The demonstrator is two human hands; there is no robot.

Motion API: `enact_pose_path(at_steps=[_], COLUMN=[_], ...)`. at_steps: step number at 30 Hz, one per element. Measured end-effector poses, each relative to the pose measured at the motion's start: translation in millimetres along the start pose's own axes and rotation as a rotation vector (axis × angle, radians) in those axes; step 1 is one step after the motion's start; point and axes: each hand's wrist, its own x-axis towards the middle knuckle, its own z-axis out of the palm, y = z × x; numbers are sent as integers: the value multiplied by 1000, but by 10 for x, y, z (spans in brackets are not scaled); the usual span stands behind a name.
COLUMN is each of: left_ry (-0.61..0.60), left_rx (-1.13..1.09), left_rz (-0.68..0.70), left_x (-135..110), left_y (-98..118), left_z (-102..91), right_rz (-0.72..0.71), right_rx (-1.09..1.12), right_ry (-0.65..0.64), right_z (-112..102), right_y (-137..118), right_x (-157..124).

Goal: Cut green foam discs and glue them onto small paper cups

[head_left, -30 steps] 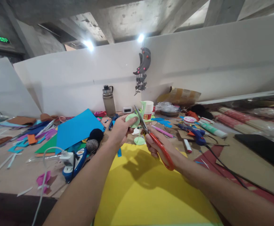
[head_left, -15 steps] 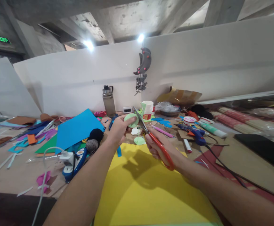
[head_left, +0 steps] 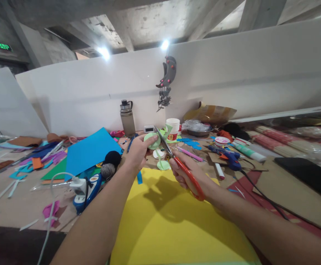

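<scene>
Pinched between thumb and fingers of my left hand (head_left: 137, 151) is a pale green paper disc (head_left: 151, 141). My right hand (head_left: 186, 167) is closed round the red handles of a pair of scissors (head_left: 189, 176). Their metal blades point up and away, just to the right of the disc. A curled strip of the same green paper (head_left: 169, 129) stands by the blades, in front of the paper cups (head_left: 173, 125). Below the hands lie another green disc (head_left: 163, 165) and a white round piece (head_left: 158, 154). Yellow sheet (head_left: 177, 228) spreads under both forearms.
A blue sheet (head_left: 91, 152), yarn balls (head_left: 108, 170) and a power strip (head_left: 87, 195) lie on the left. To the right are a blue glue gun (head_left: 229, 156) with its cord and a marker (head_left: 219, 171). A bottle (head_left: 127, 119) stands behind.
My left hand and the green disc have shifted slightly left. The green strip by the blades has moved, and a green strip now shows below the disc. The scissors have barely moved.
</scene>
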Motion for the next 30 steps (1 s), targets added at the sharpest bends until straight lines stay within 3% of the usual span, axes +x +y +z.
enact_pose_path(at_steps=[6, 15, 19, 22, 25, 27, 30], left_ry=[50, -37, 90, 231, 349, 417, 457], left_rx=[37, 112, 53, -22, -31, -18, 2], left_rz=[7, -31, 38, 116, 187, 232, 262], left_x=[15, 44, 107, 153, 174, 177, 177], left_y=[-4, 32, 43, 78, 156, 212, 258], left_z=[-14, -107, -178, -239, -315, -369, -429], right_rz=[11, 63, 104, 93, -96, -189, -220], right_rx=[14, -78, -183, -376, -689, -876, -1085], right_ry=[-5, 49, 30, -53, -97, -128, -183], right_z=[-4, 12, -74, -198, -263, -246, -161], right_y=[8, -9, -23, -23, -75, -133, -183], right_x=[4, 23, 73, 147, 169, 134, 34])
